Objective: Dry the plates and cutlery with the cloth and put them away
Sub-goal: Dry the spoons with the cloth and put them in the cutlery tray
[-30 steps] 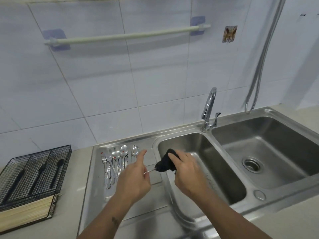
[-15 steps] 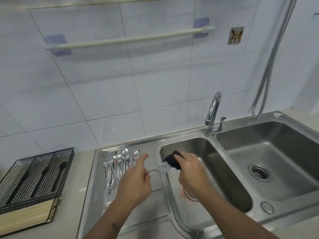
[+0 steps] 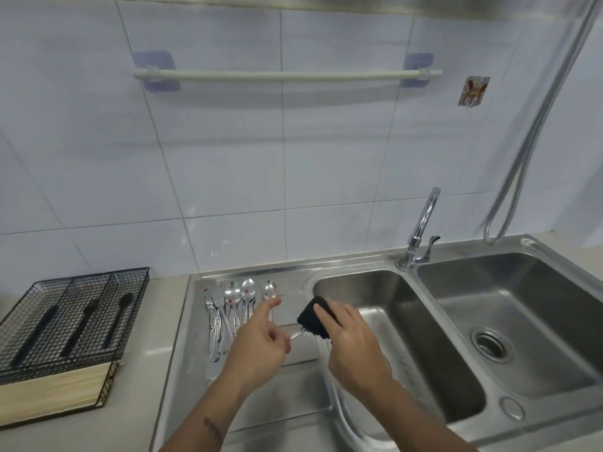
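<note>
My left hand [image 3: 262,342] pinches the handle of a metal spoon [image 3: 296,334] over the drainboard, index finger raised. My right hand [image 3: 350,340] grips a black cloth [image 3: 314,318] wrapped round the spoon's bowl end, which is hidden inside it. Several more spoons and forks [image 3: 231,308] lie side by side on the steel drainboard [image 3: 261,402] behind my left hand. A black wire cutlery tray [image 3: 71,318] with three dark-handled pieces in it stands on the counter at the left.
A double steel sink [image 3: 408,337] lies to the right, with a tap [image 3: 421,230] between the basins and a drain [image 3: 491,344] in the right one. A bundle of pale chopsticks [image 3: 52,389] fills the tray's front compartment. A towel rail [image 3: 287,75] hangs on the tiled wall.
The cloth slid off the spoon's bowl half a second ago and now covers it again. My head has lifted, so the view has shifted up the wall.
</note>
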Motion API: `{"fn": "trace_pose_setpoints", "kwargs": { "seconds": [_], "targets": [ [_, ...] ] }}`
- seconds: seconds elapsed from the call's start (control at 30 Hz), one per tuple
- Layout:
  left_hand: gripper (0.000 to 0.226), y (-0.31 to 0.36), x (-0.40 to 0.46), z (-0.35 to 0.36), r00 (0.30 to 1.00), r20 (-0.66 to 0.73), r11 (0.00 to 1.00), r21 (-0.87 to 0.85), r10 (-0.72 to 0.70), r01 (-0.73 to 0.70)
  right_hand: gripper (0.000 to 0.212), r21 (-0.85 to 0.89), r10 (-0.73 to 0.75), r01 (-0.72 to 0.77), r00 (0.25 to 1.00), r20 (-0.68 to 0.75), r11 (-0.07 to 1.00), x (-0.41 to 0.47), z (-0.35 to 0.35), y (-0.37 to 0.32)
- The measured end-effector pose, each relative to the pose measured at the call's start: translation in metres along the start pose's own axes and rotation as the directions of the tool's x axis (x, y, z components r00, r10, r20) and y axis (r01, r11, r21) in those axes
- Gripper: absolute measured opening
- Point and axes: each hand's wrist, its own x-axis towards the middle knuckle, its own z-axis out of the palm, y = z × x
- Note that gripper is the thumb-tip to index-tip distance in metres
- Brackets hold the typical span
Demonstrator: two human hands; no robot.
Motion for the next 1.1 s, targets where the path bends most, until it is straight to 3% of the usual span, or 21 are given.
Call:
{"fn": "trace_pose_setpoints", "kwargs": {
  "seconds": [0.1, 0.27, 0.4, 0.6, 0.83, 0.97, 1.1],
  "targets": [
    [0.054, -0.001, -0.001, 0.0, 1.0, 0.005, 0.997, -0.08, -0.021, 0.022, 0.064, -0.043, -0.159, 0.159, 0.987, 0.001, 0.986, 0.0, -0.003, -0.002],
    [0.032, -0.008, 0.005, 0.0, 0.991, 0.064, 0.993, -0.025, -0.117, 0.119, 0.065, -0.108, -0.017, 0.015, 1.0, -0.018, 0.994, 0.0, -0.012, 0.009],
    [0.033, -0.009, 0.003, 0.003, 0.987, 0.084, 0.982, -0.123, -0.136, 0.146, 0.065, -0.129, -0.147, 0.148, 0.989, 0.018, 0.98, 0.0, -0.015, -0.002],
    [0.041, -0.019, 0.002, 0.009, 0.975, 0.045, 0.909, -0.355, -0.217, 0.219, 0.069, -0.053, 0.084, -0.085, 0.996, -0.018, 0.995, 0.011, -0.016, 0.002],
    [0.028, -0.01, 0.008, 0.015, 0.912, 0.039, 0.655, -0.682, -0.409, 0.324, 0.069, 0.023, 0.082, -0.082, 0.997, -0.003, 0.996, 0.006, -0.014, -0.012],
    [0.01, -0.003, 0.014, 0.02, 0.894, -0.015, 0.655, -0.687, -0.447, 0.316, 0.064, 0.093, 0.101, -0.102, 0.995, 0.023, 0.99, 0.0, -0.011, -0.02],
    [0.017, 0.001, 0.019, 0.017, 0.873, -0.084, 0.664, -0.685, -0.481, 0.3, 0.055, 0.107, 0.19, -0.189, 0.982, 0.006, 0.976, -0.002, -0.007, -0.022]
  ]
}}
